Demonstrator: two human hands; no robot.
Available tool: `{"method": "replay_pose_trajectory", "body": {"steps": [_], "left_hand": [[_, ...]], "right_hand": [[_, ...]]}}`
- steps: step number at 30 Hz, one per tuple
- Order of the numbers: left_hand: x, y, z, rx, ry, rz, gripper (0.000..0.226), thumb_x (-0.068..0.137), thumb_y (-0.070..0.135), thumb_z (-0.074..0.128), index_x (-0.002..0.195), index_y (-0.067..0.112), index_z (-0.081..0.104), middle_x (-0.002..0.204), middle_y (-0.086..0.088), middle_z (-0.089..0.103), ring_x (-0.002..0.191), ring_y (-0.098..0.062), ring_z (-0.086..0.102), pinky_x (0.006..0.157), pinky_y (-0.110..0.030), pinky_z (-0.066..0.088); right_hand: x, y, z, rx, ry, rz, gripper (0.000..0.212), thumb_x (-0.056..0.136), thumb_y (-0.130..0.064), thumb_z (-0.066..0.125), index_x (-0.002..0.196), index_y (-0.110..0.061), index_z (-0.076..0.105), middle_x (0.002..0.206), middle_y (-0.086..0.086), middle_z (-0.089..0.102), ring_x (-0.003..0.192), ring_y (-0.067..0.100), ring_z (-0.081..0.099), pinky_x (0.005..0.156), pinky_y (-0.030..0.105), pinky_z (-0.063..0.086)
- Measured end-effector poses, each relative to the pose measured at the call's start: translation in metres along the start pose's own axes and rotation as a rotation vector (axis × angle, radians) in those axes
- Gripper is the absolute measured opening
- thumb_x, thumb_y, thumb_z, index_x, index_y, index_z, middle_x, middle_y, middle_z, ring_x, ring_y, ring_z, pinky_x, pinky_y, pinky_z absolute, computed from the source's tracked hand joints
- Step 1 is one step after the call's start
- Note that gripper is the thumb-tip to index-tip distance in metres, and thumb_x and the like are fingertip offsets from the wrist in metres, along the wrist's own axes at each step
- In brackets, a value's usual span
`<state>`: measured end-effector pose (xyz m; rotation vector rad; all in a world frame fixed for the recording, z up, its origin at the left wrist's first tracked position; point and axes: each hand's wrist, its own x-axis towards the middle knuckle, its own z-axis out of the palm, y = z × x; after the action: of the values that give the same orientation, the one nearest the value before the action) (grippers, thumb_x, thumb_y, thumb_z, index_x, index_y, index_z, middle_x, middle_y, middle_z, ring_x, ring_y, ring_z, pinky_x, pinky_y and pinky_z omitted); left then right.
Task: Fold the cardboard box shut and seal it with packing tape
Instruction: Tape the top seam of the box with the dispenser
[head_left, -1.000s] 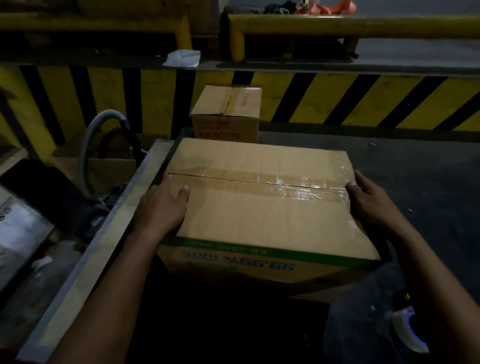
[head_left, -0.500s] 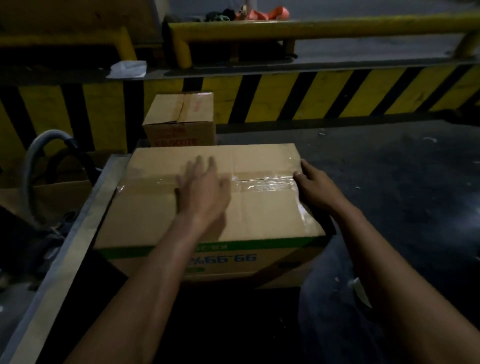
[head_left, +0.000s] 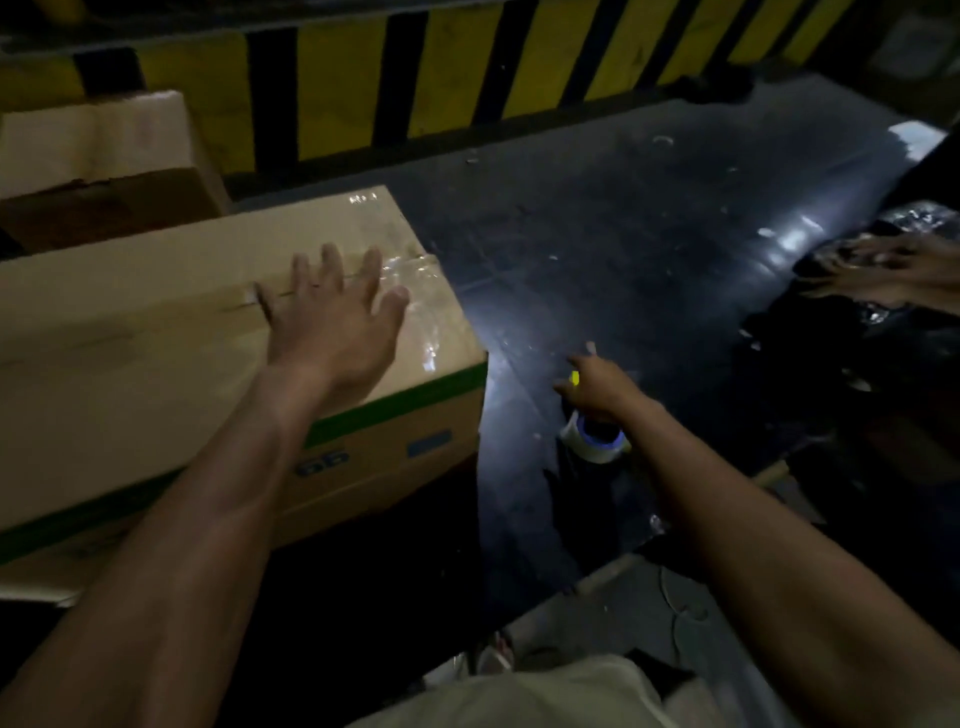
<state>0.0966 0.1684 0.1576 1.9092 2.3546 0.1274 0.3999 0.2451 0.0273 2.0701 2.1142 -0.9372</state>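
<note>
The big cardboard box (head_left: 156, 353) with a green stripe lies closed on the dark floor at the left, and clear packing tape (head_left: 410, 291) shines along its top seam. My left hand (head_left: 332, 317) rests flat on the box top over the seam, fingers spread. My right hand (head_left: 597, 387) is stretched out low to the right of the box, just above a tape roll (head_left: 595, 444) with a blue core that sits on the floor. A small yellow thing (head_left: 575, 378) shows at that hand. Motion blur hides whether its fingers hold anything.
A smaller closed carton (head_left: 98, 150) stands behind the big box, against the yellow-and-black striped barrier (head_left: 467, 73). At the far right another person's hand (head_left: 883, 270) touches a shiny black wrapped thing. A grey ledge (head_left: 623, 597) runs near my knee.
My right hand left the box's right edge and dropped toward the tape roll on the floor. My left hand slid rightward along the seam. The view swung right and down.
</note>
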Motion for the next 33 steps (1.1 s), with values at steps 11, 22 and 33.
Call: {"method": "replay_pose_trajectory", "body": {"steps": [11,22,33], "left_hand": [[-0.002,-0.002,0.004,0.010,0.061,0.025,0.074,0.092,0.076,0.005,0.157,0.042,0.008,0.168,-0.007,0.005,0.153,-0.034,0.001,0.117,-0.066,0.000],[0.001,-0.001,0.003,-0.019,0.051,-0.004,0.073,0.092,0.076,0.009,0.157,0.043,0.010,0.168,-0.006,0.007,0.153,-0.033,0.002,0.118,-0.064,0.001],[-0.008,0.003,-0.004,-0.058,0.077,-0.029,0.071,0.093,0.073,0.014,0.157,0.043,0.014,0.168,-0.003,0.008,0.153,-0.030,0.004,0.120,-0.060,0.001]], "right_hand": [[-0.008,0.074,0.063,0.094,0.035,0.227,0.083,0.097,-0.023,0.052,0.156,-0.014,-0.006,0.155,0.030,0.011,0.119,0.050,0.049,0.095,0.048,0.041],[-0.001,0.080,0.064,0.247,0.190,0.231,0.048,0.085,-0.014,0.060,0.128,-0.010,0.038,0.118,0.028,0.060,0.105,0.046,0.059,0.083,0.045,0.049],[-0.001,0.038,0.034,0.408,0.122,0.064,0.058,0.088,-0.020,0.064,0.141,-0.007,0.045,0.139,0.018,0.054,0.125,0.031,0.053,0.097,0.031,0.040]]}}
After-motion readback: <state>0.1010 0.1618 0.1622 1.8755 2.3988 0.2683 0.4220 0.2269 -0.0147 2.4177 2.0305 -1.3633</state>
